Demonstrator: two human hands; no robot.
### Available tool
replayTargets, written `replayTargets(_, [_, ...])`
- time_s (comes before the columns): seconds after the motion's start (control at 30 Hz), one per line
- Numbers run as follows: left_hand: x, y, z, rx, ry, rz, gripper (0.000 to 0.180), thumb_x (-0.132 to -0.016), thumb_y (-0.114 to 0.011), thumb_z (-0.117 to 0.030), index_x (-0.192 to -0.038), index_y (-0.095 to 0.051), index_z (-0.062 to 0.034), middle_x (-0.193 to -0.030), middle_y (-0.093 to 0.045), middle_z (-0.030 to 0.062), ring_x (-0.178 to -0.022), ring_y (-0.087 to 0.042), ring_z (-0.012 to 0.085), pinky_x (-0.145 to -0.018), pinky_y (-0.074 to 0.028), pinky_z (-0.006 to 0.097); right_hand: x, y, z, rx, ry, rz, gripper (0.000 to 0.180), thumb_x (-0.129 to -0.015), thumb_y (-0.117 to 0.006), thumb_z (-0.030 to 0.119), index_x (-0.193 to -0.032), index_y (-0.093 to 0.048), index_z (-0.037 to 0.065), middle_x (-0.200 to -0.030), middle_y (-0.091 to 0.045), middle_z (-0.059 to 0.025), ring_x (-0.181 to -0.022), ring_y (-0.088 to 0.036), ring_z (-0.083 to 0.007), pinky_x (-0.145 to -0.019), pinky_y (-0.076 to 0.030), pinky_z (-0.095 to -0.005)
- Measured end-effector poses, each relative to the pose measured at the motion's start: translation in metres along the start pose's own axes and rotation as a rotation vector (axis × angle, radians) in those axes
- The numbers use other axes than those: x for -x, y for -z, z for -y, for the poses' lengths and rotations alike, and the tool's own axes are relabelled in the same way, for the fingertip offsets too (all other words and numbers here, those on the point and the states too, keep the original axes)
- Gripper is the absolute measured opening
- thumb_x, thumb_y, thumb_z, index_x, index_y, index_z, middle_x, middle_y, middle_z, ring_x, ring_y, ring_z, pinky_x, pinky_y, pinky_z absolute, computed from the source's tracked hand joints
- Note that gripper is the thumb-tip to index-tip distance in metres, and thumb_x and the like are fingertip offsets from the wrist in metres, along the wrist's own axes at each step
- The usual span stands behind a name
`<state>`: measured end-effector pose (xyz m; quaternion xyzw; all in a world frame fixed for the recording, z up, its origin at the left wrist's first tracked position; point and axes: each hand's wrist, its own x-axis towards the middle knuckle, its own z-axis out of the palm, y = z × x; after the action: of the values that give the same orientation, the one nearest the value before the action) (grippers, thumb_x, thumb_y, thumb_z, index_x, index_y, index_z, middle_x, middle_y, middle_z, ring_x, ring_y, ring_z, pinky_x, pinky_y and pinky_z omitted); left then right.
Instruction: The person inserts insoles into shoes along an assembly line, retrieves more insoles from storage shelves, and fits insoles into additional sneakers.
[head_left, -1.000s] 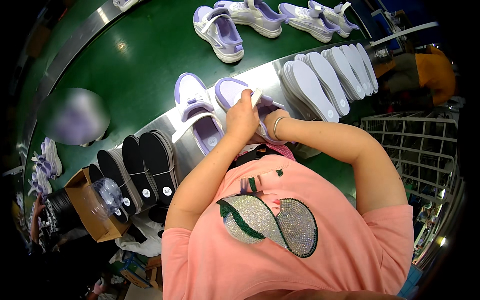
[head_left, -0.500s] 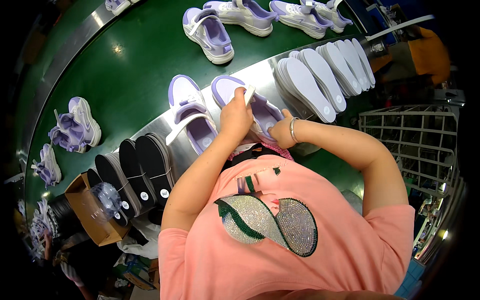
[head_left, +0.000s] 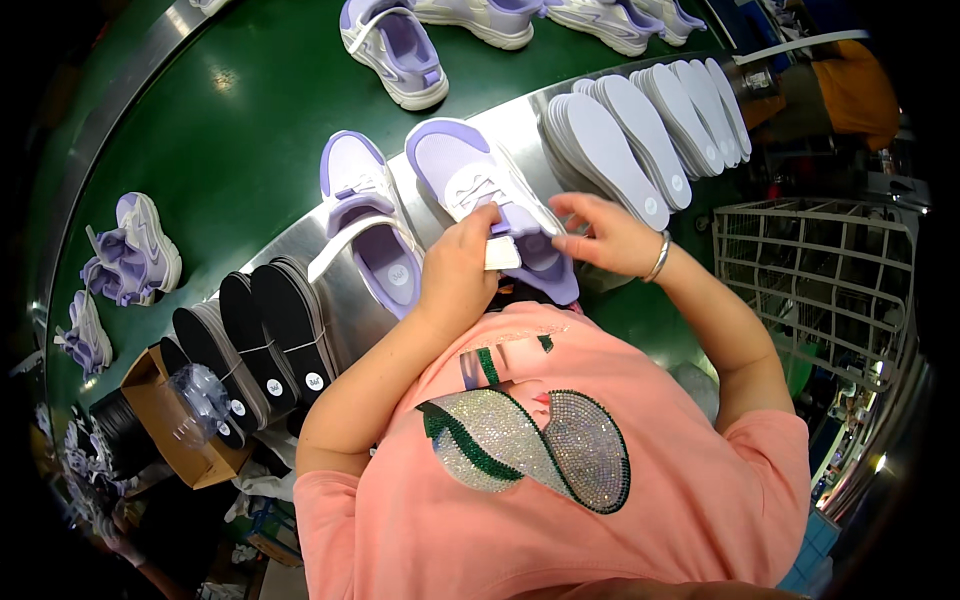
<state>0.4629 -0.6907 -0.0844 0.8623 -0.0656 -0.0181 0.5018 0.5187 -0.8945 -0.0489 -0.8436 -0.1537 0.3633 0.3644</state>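
Observation:
A white and lilac sneaker (head_left: pixel 448 165) sits at the metal edge in front of me, its toe pointing away. My left hand (head_left: pixel 462 262) is closed on its tongue and the white strap (head_left: pixel 502 253) at the opening. Just right of the collar, my right hand (head_left: pixel 612 238) has its fingers apart and holds nothing. Inside the heel a pale insole (head_left: pixel 540 252) shows in part. The matching sneaker (head_left: pixel 352 165) stands to the left, its strap loose across the opening and an insole with a round white sticker (head_left: pixel 398 274) inside.
Stacks of pale lilac insoles (head_left: pixel 600 150) line the edge at right; banded black insoles (head_left: pixel 290 320) stand at left beside an open cardboard box (head_left: pixel 175 430). More sneakers (head_left: pixel 398 55) rest on the green surface (head_left: pixel 250 150). A wire basket (head_left: pixel 815 280) is at far right.
My right hand has come out of the sneaker's heel and opened beside it. My left hand has shifted slightly down with the tongue and strap, and the laces now show.

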Motion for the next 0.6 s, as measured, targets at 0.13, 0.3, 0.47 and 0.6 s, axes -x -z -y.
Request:
replayTargets(0.13, [-0.001, -0.001, 0.001, -0.028, -0.077, -0.048, 0.042, -0.062, -0.056, 0.0, -0.101, -0.043, -0.0051, -0.085, -0.054, 0.017, -0.078, -0.052, 0.0341, -0.066, -0.041, 0.041, 0.003, -0.016, -0.015, -0.064, -0.033, -0.03, 0.05, -0.072, -0.059, 0.024, -0.111, -0.043, -0.002, -0.099, -0.05, -0.0184, -0.087, -0.052, -0.0248, -0.075, -0.042, -0.0318])
replayTargets(0.3, [-0.005, 0.008, 0.001, 0.041, 0.141, 0.073, 0.035, -0.075, -0.054, -0.006, -0.108, -0.041, -0.0024, -0.091, -0.054, 0.0207, -0.084, -0.054, 0.0359, -0.068, -0.043, 0.035, -0.012, -0.031, -0.022, -0.076, 0.034, -0.079, 0.046, -0.071, -0.056, 0.017, -0.111, -0.044, -0.001, -0.098, -0.052, -0.0194, -0.088, -0.053, -0.0254, -0.076, -0.042, -0.032])
replayTargets(0.47, [0.009, 0.059, 0.0, 0.271, 0.172, -0.281, 0.018, -0.084, -0.047, -0.011, -0.098, -0.048, 0.0009, -0.093, -0.057, 0.0096, -0.084, -0.055, 0.0162, -0.076, -0.042, 0.026, -0.024, -0.032, -0.034, -0.19, -0.149, -0.083, 0.041, -0.066, -0.045, 0.003, -0.107, -0.049, -0.001, -0.086, -0.057, -0.0169, -0.074, -0.057, -0.0204, -0.068, -0.044, -0.0295])
replayTargets(0.6, [0.041, 0.095, 0.012, 0.45, 0.424, -0.562, 0.017, -0.086, -0.044, -0.014, -0.087, -0.05, 0.0019, -0.077, -0.058, 0.0086, -0.066, -0.054, 0.011, -0.063, -0.044, 0.022, -0.04, -0.041, -0.029, -0.217, -0.097, -0.077, 0.04, -0.068, -0.046, 0.005, -0.107, -0.048, -0.003, -0.085, -0.057, -0.0169, -0.074, -0.057, -0.0202, -0.068, -0.045, -0.0285])
